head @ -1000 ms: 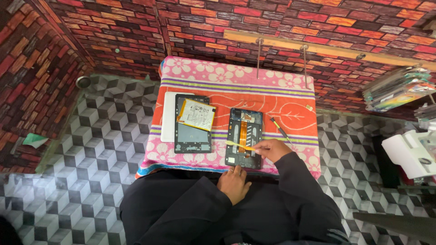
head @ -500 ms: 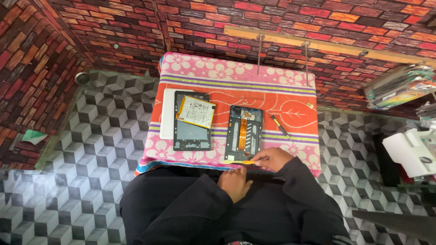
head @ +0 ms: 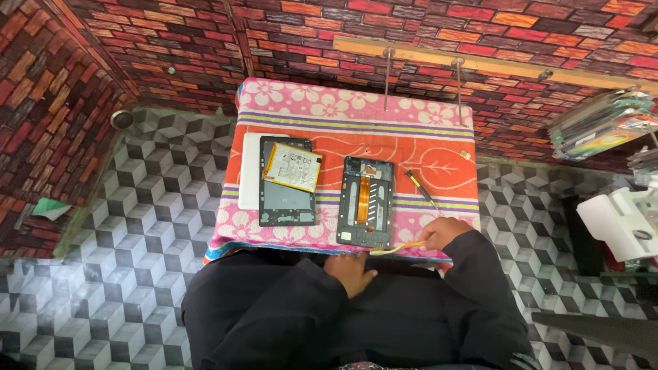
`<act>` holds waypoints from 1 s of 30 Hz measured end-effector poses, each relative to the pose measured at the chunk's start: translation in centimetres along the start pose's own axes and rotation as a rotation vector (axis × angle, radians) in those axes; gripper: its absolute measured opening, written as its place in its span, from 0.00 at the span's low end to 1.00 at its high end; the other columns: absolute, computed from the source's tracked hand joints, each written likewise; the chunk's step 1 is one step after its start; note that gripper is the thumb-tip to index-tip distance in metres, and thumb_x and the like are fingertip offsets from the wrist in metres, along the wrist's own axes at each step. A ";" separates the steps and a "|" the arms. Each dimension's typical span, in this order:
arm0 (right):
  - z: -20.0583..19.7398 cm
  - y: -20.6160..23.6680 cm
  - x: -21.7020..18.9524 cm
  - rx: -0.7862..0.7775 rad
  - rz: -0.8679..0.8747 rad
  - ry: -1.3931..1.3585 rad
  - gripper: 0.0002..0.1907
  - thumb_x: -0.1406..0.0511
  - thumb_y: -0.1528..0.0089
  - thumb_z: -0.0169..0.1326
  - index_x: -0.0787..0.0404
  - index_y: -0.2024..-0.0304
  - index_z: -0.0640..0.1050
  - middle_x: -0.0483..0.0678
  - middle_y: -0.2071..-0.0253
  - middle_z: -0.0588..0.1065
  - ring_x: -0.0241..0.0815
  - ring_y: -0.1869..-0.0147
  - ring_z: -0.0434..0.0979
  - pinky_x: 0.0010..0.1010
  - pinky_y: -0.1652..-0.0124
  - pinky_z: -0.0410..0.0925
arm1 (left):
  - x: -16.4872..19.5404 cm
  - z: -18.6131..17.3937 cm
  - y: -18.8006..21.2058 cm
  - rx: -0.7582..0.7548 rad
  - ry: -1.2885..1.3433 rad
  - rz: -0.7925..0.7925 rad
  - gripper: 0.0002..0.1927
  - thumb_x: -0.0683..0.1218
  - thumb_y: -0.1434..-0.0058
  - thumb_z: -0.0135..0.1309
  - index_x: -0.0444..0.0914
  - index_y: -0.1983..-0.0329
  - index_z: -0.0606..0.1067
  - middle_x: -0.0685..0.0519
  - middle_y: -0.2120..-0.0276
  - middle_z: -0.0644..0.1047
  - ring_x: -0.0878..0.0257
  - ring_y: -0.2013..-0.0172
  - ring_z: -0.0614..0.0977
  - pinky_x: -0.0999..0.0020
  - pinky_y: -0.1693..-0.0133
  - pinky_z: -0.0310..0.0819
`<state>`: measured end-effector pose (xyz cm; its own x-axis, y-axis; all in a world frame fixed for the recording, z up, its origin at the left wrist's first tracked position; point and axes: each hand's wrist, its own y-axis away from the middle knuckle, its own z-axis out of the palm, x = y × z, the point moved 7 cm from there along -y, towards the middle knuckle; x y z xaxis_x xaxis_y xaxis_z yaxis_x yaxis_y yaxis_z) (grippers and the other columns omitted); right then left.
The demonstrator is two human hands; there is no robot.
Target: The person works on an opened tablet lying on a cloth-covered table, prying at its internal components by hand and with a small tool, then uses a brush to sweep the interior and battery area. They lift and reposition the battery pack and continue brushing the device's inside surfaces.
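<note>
The cloth [head: 356, 130] over the counter is orange in the middle with pale line drawings, pink with white flowers at the far and near ends, and crossed by thin purple, yellow and white stripes. The opened tablet frame [head: 367, 202] is dark grey-blue with an orange ribbon down its centre. The second dark panel [head: 286, 202] carries a yellow and white battery [head: 293, 166] and lies on a white sheet [head: 249, 171]. The tool [head: 399, 247] in the right hand [head: 444, 231] is yellow-orange. The screwdriver [head: 421, 189] is black with a yellow-green end. Sleeves and lap are black. The floor [head: 116, 274] shows grey, black and white cubes; the wall [head: 288, 34] shows red, orange and dark bricks.
</note>
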<state>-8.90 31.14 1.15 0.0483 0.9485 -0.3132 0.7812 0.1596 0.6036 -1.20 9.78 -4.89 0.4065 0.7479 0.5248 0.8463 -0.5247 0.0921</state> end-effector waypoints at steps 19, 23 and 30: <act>1.7 1.4 -0.7 -0.039 0.004 0.088 0.14 0.53 0.49 0.68 0.48 0.63 0.86 0.42 0.66 0.84 0.42 0.57 0.84 0.35 0.56 0.73 | -4.8 -8.4 -2.1 0.296 0.081 -0.018 0.13 0.33 0.49 0.51 0.35 0.61 0.78 0.41 0.62 0.79 0.43 0.58 0.81 0.52 0.58 0.78; 2.3 0.9 -1.5 -0.045 -0.055 -0.014 0.14 0.55 0.48 0.68 0.50 0.63 0.85 0.42 0.68 0.84 0.40 0.60 0.86 0.33 0.59 0.73 | -4.9 -8.3 -2.2 0.288 0.079 -0.013 0.11 0.34 0.49 0.52 0.34 0.63 0.79 0.41 0.64 0.79 0.43 0.60 0.82 0.51 0.59 0.78; 2.9 0.7 -4.0 0.025 -0.096 0.051 0.13 0.54 0.45 0.65 0.51 0.63 0.84 0.42 0.67 0.83 0.41 0.61 0.84 0.34 0.60 0.72 | -4.9 -8.3 -2.1 0.294 0.093 0.021 0.07 0.36 0.47 0.53 0.34 0.66 0.79 0.41 0.65 0.78 0.42 0.61 0.82 0.51 0.60 0.78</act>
<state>-6.76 26.64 0.72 -0.0590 0.9419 -0.3306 0.7957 0.2444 0.5542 -7.80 3.83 -0.57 0.4033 0.6905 0.6005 0.9069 -0.3892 -0.1616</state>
